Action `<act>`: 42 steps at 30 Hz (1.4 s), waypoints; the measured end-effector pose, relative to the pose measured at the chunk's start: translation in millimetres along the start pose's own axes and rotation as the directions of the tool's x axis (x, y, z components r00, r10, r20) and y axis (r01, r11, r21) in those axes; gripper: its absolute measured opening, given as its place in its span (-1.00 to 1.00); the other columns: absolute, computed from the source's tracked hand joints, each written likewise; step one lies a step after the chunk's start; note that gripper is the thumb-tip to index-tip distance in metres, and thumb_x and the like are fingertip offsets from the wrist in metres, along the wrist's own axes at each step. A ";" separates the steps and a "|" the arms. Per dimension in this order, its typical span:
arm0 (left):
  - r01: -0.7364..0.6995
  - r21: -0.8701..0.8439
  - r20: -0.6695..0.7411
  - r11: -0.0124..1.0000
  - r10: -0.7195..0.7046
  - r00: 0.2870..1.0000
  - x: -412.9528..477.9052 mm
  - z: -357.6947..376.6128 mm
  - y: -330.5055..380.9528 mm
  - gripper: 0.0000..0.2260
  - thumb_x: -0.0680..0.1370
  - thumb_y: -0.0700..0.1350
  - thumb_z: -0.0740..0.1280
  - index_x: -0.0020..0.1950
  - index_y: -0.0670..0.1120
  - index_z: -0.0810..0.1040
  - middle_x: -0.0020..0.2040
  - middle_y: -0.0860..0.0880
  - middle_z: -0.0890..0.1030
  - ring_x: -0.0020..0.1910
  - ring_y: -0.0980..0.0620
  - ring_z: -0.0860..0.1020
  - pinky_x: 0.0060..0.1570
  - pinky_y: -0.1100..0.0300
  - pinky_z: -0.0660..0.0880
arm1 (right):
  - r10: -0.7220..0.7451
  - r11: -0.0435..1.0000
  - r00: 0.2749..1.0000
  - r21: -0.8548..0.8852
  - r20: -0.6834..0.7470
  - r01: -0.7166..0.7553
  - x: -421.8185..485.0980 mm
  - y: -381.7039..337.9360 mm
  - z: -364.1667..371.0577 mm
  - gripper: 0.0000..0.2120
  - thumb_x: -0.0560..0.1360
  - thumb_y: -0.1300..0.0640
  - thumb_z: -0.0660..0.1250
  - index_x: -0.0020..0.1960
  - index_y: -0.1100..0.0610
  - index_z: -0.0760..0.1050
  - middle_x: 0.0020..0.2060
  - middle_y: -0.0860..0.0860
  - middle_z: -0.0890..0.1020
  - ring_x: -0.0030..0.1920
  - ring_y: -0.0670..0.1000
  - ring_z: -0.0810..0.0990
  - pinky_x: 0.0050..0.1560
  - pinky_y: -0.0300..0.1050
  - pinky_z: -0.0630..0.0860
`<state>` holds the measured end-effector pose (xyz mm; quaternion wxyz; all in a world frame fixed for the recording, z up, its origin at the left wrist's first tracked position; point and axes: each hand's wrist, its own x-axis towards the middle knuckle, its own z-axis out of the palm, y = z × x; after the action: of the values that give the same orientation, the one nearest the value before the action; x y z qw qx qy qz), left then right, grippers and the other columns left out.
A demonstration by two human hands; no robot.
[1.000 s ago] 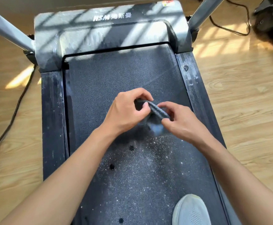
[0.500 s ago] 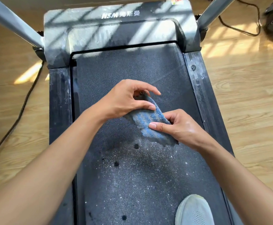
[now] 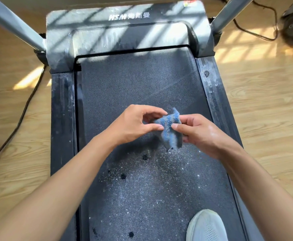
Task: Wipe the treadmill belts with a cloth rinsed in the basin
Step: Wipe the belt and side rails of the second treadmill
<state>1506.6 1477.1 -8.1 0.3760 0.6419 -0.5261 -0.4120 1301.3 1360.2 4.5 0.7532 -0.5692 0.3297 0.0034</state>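
Blue cloth pinched by thumb and fingers of left hand and right hand | belt speckled wet nearby, far end judged unwiped

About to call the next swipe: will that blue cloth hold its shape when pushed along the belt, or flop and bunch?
Likely floppy: the cloth sags and folds between the left hand and right hand, which pinch it. Probably wet: dark drip spots mark the belt below. It may bunch unless pressed flat.
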 end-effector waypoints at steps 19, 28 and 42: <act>0.228 -0.353 -0.064 0.908 -0.266 0.962 -27.4 -25.1 -32.4 -0.90 0.64 -0.24 0.35 0.11 -0.08 0.58 -0.03 -0.15 0.68 -0.13 0.05 0.59 -0.03 0.15 0.52 | -0.089 0.946 0.994 -0.318 -0.061 0.065 60.9 -2.1 30.9 -0.75 0.49 0.07 0.59 -0.11 0.18 0.57 -0.19 0.08 0.66 -0.21 -0.04 0.57 -0.15 -0.11 0.48; 0.465 0.226 -0.631 0.856 -0.235 0.739 -136.9 -70.4 -86.1 -0.68 0.55 -0.28 0.29 0.27 -0.09 0.60 0.25 -0.02 0.60 0.25 0.04 0.56 0.36 0.01 0.46 | -0.163 0.767 0.986 -0.624 0.032 0.147 147.8 3.3 166.5 -0.70 0.50 -0.05 0.50 -0.09 0.15 0.49 -0.21 0.01 0.62 -0.18 0.01 0.55 -0.17 -0.06 0.43; 0.638 0.462 -0.669 0.616 -0.231 0.707 -198.6 -23.9 -138.5 -0.40 0.70 -0.05 0.18 0.72 -0.02 0.06 0.73 0.10 -0.02 0.70 0.11 -0.09 0.54 -0.01 0.29 | -0.245 0.354 0.898 -0.828 0.366 0.434 136.3 -61.6 172.1 -0.83 0.51 -0.01 0.38 -0.07 0.07 0.46 -0.25 -0.04 0.61 -0.21 0.05 0.56 -0.15 0.05 0.56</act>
<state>1558.1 1696.6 -99.5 0.1367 0.9329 -0.3243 -0.0760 1516.2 1436.1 12.1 0.3450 -0.9322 0.0823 0.0719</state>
